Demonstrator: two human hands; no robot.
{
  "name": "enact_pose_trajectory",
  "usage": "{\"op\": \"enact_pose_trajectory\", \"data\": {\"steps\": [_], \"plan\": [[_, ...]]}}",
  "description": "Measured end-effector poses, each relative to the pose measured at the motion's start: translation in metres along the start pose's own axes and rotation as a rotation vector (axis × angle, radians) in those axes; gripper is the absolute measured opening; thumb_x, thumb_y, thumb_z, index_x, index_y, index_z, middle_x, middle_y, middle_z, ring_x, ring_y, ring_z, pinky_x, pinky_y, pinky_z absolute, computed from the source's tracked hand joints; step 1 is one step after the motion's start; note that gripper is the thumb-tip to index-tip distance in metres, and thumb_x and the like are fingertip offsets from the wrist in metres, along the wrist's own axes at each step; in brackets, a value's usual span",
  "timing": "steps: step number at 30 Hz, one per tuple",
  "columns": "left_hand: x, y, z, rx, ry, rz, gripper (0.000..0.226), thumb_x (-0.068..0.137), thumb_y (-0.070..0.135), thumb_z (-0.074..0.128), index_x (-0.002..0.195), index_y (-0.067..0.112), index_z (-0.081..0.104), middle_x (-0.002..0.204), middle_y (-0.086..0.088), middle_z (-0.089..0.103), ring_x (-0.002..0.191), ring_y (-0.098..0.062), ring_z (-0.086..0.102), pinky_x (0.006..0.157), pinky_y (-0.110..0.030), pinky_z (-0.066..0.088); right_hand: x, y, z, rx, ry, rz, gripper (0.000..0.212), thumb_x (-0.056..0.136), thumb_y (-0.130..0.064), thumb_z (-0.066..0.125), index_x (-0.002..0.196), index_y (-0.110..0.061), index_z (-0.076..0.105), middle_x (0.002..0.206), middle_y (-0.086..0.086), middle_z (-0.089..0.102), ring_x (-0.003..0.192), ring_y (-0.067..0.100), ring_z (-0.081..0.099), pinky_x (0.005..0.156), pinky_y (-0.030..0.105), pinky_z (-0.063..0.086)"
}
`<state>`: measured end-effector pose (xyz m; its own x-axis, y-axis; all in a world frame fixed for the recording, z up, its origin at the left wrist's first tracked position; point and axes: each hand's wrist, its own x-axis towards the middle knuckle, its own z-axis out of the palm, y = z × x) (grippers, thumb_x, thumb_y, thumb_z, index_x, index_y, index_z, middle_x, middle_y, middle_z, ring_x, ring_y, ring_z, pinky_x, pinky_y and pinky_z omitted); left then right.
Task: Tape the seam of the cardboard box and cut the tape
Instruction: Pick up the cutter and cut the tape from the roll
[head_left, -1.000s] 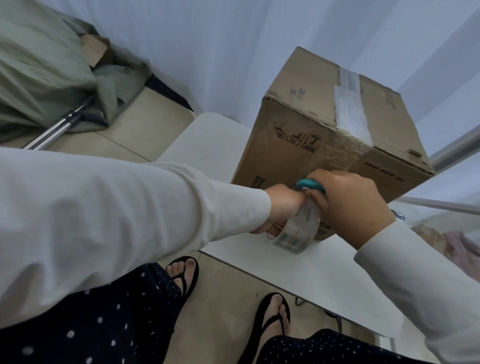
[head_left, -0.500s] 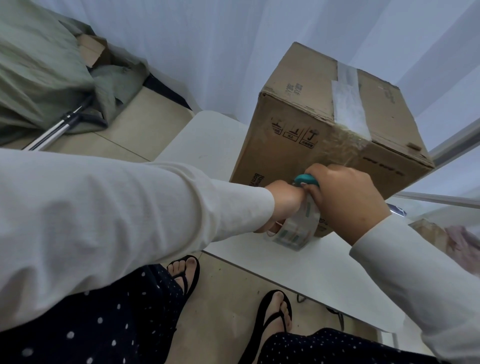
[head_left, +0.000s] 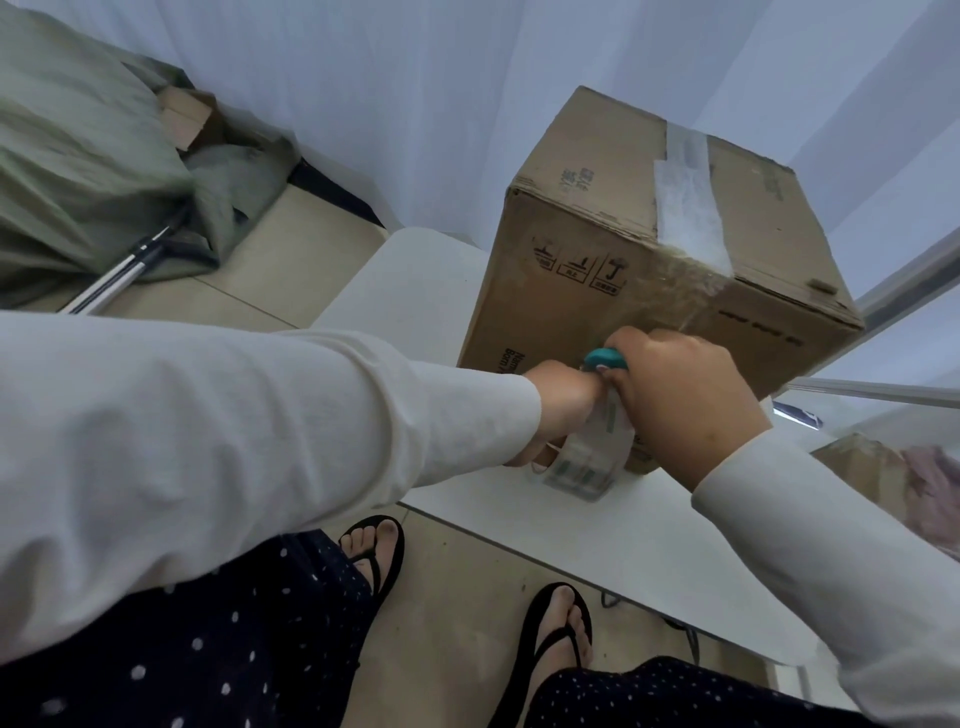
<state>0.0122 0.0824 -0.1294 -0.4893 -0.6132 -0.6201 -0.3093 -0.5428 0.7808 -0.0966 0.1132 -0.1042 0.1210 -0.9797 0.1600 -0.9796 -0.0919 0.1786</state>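
A brown cardboard box (head_left: 613, 260) stands on a white table (head_left: 649, 545). A strip of clear tape (head_left: 688, 208) runs along its top seam and down over the near edge onto the front face. My left hand (head_left: 558, 410) grips a roll of clear tape (head_left: 582, 462) low against the box front. My right hand (head_left: 685, 395) is closed around a teal-handled cutting tool (head_left: 605, 358) just above the roll; its blade is hidden between my hands.
The table's near edge runs diagonally just below my hands. A heap of green cloth (head_left: 93, 171) with a metal pole (head_left: 119, 275) lies on the floor at the left. White curtains hang behind. My sandalled feet (head_left: 561, 634) stand under the table edge.
Both hands stay together at the box front, shifting only slightly upward. The view has moved a little; the grips are unchanged.
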Motion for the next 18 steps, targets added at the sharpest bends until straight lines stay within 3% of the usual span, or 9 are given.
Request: {"op": "enact_pose_trajectory", "data": {"steps": [14,18], "plan": [[0.0011,-0.001,0.004,-0.005,0.035,0.021,0.035,0.093,0.03,0.039,0.118,0.011,0.055,0.115,-0.013,0.064,0.105,-0.032,0.06,0.09,-0.04,0.048,-0.0081,0.0058,0.0024,0.06,0.037,0.01,0.023,0.088,-0.021,0.056,0.109,-0.01,0.055,0.095,0.013,0.063,0.084,0.029,0.056,0.065,0.028,0.034],[-0.0014,0.0004,0.0035,-0.013,0.042,0.023,0.035,0.095,0.029,0.038,0.119,0.011,0.055,0.106,-0.01,0.065,0.095,-0.029,0.061,0.078,-0.036,0.051,-0.0072,0.0021,0.0032,0.057,0.049,-0.016,0.023,0.087,-0.017,0.058,0.108,-0.008,0.056,0.094,0.014,0.064,0.083,0.03,0.057,0.065,0.028,0.032]]}}
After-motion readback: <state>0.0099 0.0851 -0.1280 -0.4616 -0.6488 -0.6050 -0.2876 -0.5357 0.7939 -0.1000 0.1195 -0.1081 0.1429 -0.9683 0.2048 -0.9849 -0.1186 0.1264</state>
